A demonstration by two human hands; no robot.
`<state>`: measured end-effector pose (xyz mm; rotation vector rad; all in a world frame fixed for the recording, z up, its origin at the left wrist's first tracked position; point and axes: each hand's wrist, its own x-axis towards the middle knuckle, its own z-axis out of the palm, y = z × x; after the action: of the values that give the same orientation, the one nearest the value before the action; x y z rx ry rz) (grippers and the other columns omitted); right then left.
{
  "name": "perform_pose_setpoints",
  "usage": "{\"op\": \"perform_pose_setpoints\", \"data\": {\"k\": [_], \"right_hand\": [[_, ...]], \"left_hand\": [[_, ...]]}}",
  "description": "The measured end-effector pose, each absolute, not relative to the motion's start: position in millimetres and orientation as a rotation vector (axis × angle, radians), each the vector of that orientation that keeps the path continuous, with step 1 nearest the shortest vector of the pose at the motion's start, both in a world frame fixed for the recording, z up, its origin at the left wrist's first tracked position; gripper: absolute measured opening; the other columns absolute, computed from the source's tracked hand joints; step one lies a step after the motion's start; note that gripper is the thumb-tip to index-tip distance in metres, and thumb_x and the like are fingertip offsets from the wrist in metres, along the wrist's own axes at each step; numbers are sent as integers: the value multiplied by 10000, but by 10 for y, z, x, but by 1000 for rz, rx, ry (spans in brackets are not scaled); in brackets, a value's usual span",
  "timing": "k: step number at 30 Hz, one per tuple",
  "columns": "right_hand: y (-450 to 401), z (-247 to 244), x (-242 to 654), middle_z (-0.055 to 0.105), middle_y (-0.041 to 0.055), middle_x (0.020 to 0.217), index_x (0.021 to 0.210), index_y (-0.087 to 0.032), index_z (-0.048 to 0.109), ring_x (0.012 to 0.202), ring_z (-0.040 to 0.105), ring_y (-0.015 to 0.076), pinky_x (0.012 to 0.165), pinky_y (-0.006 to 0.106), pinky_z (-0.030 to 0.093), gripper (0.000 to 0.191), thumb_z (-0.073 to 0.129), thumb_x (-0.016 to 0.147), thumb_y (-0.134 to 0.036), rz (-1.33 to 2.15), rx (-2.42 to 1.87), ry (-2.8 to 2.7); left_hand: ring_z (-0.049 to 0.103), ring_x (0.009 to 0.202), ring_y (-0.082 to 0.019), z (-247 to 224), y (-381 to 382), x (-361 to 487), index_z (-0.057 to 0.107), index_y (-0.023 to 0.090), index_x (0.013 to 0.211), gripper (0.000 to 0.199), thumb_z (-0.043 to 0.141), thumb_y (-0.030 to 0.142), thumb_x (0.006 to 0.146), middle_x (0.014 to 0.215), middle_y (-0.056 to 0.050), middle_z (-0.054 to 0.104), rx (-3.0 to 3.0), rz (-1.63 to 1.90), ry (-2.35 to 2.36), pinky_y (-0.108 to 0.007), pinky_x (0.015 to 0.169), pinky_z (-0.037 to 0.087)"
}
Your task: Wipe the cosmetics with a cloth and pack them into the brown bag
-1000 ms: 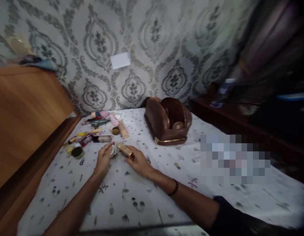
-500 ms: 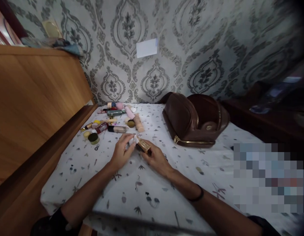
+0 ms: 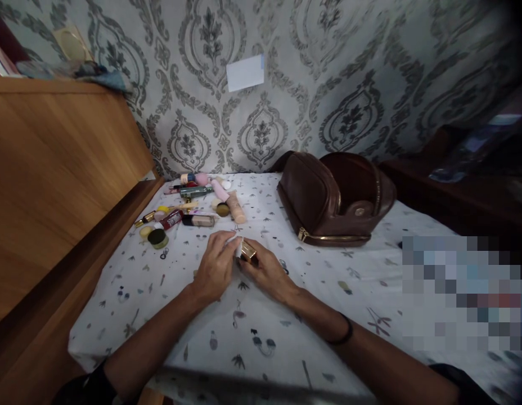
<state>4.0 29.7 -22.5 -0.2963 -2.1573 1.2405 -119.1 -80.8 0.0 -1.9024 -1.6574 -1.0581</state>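
Observation:
My right hand is closed around a small shiny gold cosmetic container, held tilted just above the cloth. In my left hand, bent fingers pinch a crumpled white tissue against the container's left end. Much of the tissue lies hidden behind those fingers. Beyond the hands are a beige tube, a foundation bottle with a black cap and a round dark green jar.
A brown cosmetic bag stands unzipped at the right rear. More makeup, including a green tube and a dark red tube, lies at the left rear. Patterned white cloth covers the surface, and a wooden panel borders the left.
My left hand has turned and moved in closer, pressing the tissue onto the gold container, which is now more covered. The whole view has shifted slightly.

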Motion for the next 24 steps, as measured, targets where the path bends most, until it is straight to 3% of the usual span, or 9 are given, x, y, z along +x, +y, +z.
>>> {"op": "perform_pose_setpoints", "data": {"k": [7, 12, 17, 21, 24], "right_hand": [[314, -262, 33, 597, 111, 1342, 1305, -191, 564, 1273, 527, 259, 1118, 463, 370, 455, 514, 853, -174, 1246, -180, -2088], [313, -265, 27, 659, 115, 1222, 1239, -170, 594, 1142, 603, 274, 1023, 456, 451, 422, 554, 819, -197, 1225, -276, -2156], [311, -250, 16, 640, 95, 1294, 1293, -192, 573, 1202, 582, 268, 1057, 442, 423, 513, 578, 780, -182, 1251, -314, -2143], [312, -210, 21, 697, 54, 1180, 1269, -199, 599, 1042, 651, 241, 957, 403, 496, 525, 573, 746, -157, 1397, -380, -2075], [336, -216, 12, 730, 34, 1025, 1198, -187, 638, 923, 661, 233, 845, 376, 538, 467, 625, 731, -199, 1559, -439, -1971]], "left_hand": [[496, 1185, -286, 12, -815, -932, 498, 108, 1335, 393, 358, 88, 969, 1180, -182, 591, -2078, -973, -1423, -490, 969, 504], [509, 1143, -259, -5, -813, -1176, 550, 148, 1276, 372, 362, 88, 960, 1190, -154, 573, -1930, -1049, -1669, -476, 992, 474], [544, 1115, -232, -106, -746, -1404, 584, 159, 1187, 339, 388, 87, 920, 1166, -119, 571, -1781, -1292, -1987, -413, 983, 465], [584, 942, -213, -198, -669, -1455, 589, 167, 914, 223, 419, 51, 829, 942, -69, 594, -1890, -1352, -2169, -357, 876, 493], [571, 915, -211, -218, -661, -1453, 565, 172, 874, 210, 414, 38, 815, 918, -61, 572, -1948, -1312, -2190, -346, 847, 487]]}}
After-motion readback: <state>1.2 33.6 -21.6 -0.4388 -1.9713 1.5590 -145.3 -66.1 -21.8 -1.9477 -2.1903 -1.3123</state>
